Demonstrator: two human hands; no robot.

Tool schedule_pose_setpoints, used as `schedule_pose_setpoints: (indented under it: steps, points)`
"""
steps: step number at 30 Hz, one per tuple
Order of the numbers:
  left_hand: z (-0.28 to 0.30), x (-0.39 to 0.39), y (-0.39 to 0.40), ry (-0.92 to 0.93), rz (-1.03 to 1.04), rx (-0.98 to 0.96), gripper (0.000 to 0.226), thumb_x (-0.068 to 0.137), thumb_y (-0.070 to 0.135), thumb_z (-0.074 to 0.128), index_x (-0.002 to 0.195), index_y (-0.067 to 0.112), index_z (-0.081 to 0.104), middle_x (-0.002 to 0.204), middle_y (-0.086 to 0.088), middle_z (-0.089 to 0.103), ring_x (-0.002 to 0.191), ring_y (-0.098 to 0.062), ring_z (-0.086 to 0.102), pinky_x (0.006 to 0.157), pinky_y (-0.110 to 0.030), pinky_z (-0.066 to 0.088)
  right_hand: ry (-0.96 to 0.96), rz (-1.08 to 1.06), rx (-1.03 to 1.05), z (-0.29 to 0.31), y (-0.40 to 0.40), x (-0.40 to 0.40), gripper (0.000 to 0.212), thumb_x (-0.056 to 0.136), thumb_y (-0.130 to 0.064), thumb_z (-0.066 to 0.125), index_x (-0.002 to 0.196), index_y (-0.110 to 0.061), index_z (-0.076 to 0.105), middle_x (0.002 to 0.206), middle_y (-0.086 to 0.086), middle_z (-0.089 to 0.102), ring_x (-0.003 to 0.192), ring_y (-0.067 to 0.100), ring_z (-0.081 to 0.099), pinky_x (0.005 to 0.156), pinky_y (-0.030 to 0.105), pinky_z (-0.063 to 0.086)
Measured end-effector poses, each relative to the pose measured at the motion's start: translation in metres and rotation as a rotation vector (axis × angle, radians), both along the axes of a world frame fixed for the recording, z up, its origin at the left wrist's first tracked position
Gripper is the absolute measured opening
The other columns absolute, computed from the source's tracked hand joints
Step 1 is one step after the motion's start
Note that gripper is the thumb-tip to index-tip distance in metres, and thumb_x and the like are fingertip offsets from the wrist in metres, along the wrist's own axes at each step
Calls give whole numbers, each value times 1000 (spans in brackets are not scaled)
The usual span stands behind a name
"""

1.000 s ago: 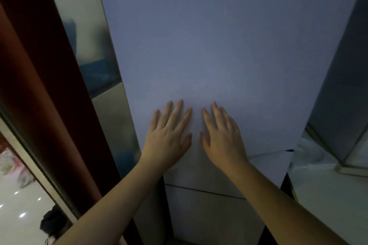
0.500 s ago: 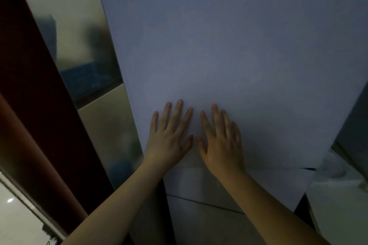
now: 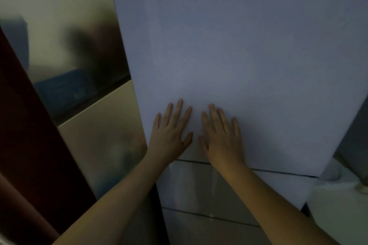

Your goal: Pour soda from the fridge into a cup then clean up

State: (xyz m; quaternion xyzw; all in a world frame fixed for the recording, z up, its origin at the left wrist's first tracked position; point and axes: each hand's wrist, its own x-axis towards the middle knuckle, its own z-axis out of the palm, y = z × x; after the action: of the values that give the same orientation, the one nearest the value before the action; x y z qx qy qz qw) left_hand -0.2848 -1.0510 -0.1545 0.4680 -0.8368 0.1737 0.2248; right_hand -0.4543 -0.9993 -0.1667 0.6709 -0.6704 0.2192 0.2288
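Bare forearms, sleeveless, unadorned hands (image 3: 197, 135)

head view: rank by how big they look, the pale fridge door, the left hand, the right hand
1. Pale flat fridge door, by far the largest.
2. Left hand and right hand look alike; no ranking.

1. Fridge door (image 3: 229, 45), under both palms: pale, smooth, matt-looking panel; faint soft sheen only.
2. Lower fridge drawers (image 3: 199, 189), below the wrists: same smooth panel but glossier, with vertical light streaks.
3. Side panel (image 3: 65, 26), left of the left hand (image 3: 169, 135): glossy, mirror-like; blurred reflections; looks like polished metal or glass, cannot tell which.
4. Dark red surface (image 3: 23, 125), far left of the left hand: smooth, dull finish; material unclear.
5. Countertop (image 3: 338, 209), right of the right hand (image 3: 223, 139): white, smooth, slight sheen.
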Motion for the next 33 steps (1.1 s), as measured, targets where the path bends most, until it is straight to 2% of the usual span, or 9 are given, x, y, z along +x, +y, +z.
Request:
schedule_pose_setpoints:
  steps: [10,16,18,22,24,27,29,31,33]
  points:
    - [12,-7,9,-61,51,68,74,90,59,21,154,22,19,163,-8,7,147,-34,16,110,-54,32,-34,30,86,13,9,1,74,84,-36,63,148,-16,32,159,7,19,144,27,23,111,51,27]
    - [29,-10,41,-72,114,104,82,85,61,2,146,19,39,152,-6,39,140,-26,35,111,-50,28,-62,78,184,27,31,-9,62,90,-34,51,146,-14,35,155,10,31,142,29,28,113,44,22]
    - [28,-13,54,-95,126,127,82,85,61,0,145,20,39,150,-4,41,138,-25,36,110,-50,28,-49,62,212,27,41,-15,59,91,-35,49,145,-14,38,153,9,34,141,29,30,113,44,23]
    - [19,-14,76,-176,151,205,63,98,58,18,151,24,26,157,-1,29,144,-23,24,115,-49,22,-98,55,210,24,66,-21,55,81,-38,39,123,-10,63,130,12,61,117,35,57,96,48,44]
    - [18,-17,88,-193,146,215,62,99,57,23,151,25,24,157,-1,28,145,-23,23,115,-48,22,-107,52,202,25,78,-23,58,79,-39,35,118,-10,67,123,11,65,111,35,61,91,49,48]
    - [17,-21,106,-203,130,225,68,95,61,12,151,25,26,157,-1,30,145,-23,25,114,-49,23,-126,45,213,23,97,-24,53,84,-37,44,127,-11,60,133,11,58,120,34,54,100,48,42]
    - [17,-24,118,-217,117,209,77,88,62,3,151,25,29,156,-1,33,144,-22,27,113,-48,25,-118,41,274,24,111,-24,53,94,-38,41,142,-15,44,149,8,41,135,30,38,111,45,29]
    - [15,-27,126,-218,94,207,68,95,61,14,151,25,27,157,-1,31,145,-22,26,114,-48,24,-120,28,296,25,123,-26,55,98,-40,38,148,-18,32,155,4,30,141,27,27,116,43,20]
    - [14,-31,133,-205,53,208,63,98,58,25,152,25,26,158,-1,29,145,-22,24,115,-48,23,-138,11,293,28,137,-26,54,99,-39,37,148,-18,32,155,4,30,140,26,28,115,41,20]
